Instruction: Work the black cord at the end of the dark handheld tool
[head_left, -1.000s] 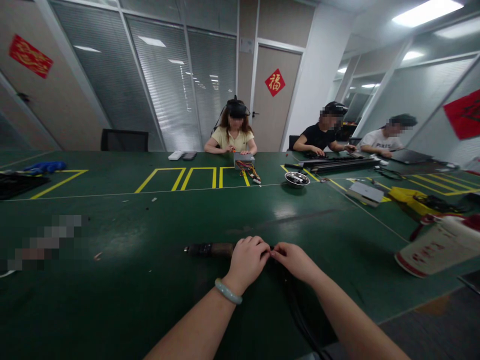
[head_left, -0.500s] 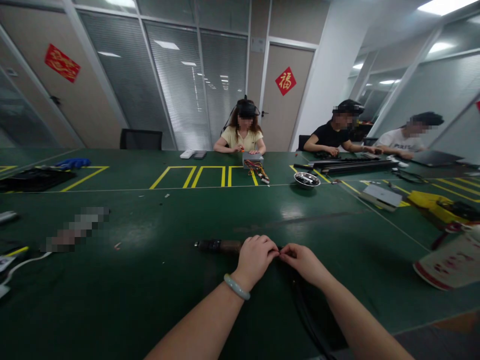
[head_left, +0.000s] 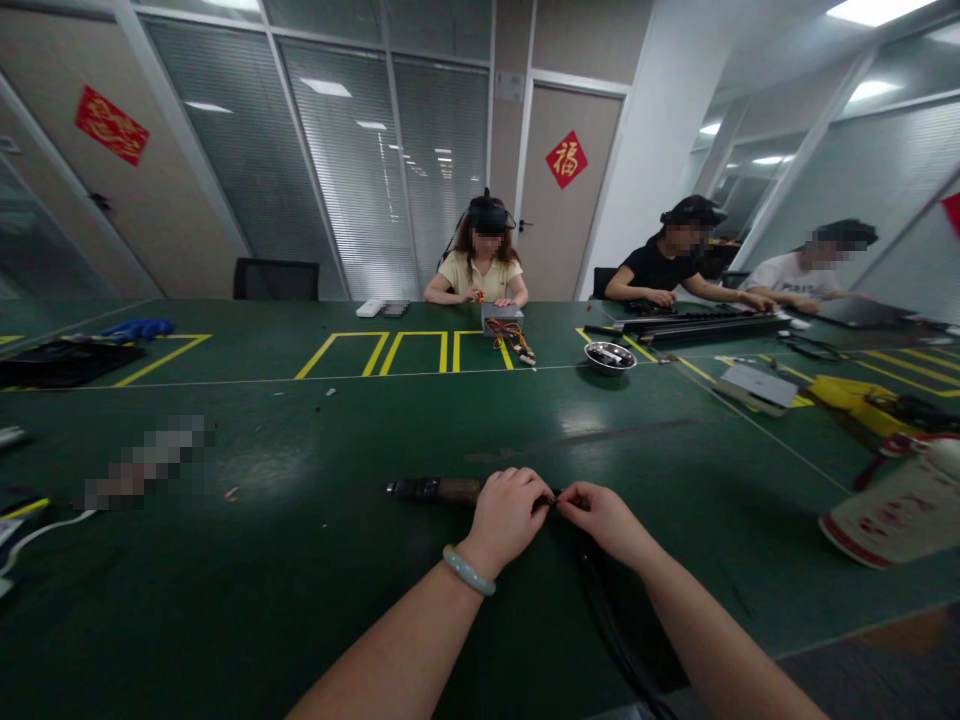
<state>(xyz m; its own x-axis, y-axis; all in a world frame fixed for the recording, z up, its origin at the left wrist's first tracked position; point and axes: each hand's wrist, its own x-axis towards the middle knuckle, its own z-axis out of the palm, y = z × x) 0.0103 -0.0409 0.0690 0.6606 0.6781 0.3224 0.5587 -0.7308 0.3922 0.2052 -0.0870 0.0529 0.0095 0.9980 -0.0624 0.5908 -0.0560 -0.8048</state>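
A dark cylindrical power tool (head_left: 442, 490), with a brown grip and a narrow metal tip at its left end, lies on the green table. My left hand (head_left: 510, 512) is closed over its right part, thumb and fingertips pinched at the tool's end. Facing it, my right hand (head_left: 596, 510) pinches at the same spot, the fingertips of both hands nearly touching. What the right fingertips hold is too small and dark to make out. From beneath my right hand a black cable (head_left: 607, 620) runs down toward the table's near edge.
At right stands a white cup with red lettering (head_left: 892, 510), near a yellow tool bag (head_left: 847, 392). A metal bowl (head_left: 610, 358) with small parts sits farther back. Across the table a person (head_left: 484, 270) handles a grey box with coloured wires (head_left: 501, 320); two others sit at right.
The view has shifted slightly, moving the scene a little leftward. Both hands stay at the tool's end with only tiny finger movement. A co-worker's arm at right has reached farther out.
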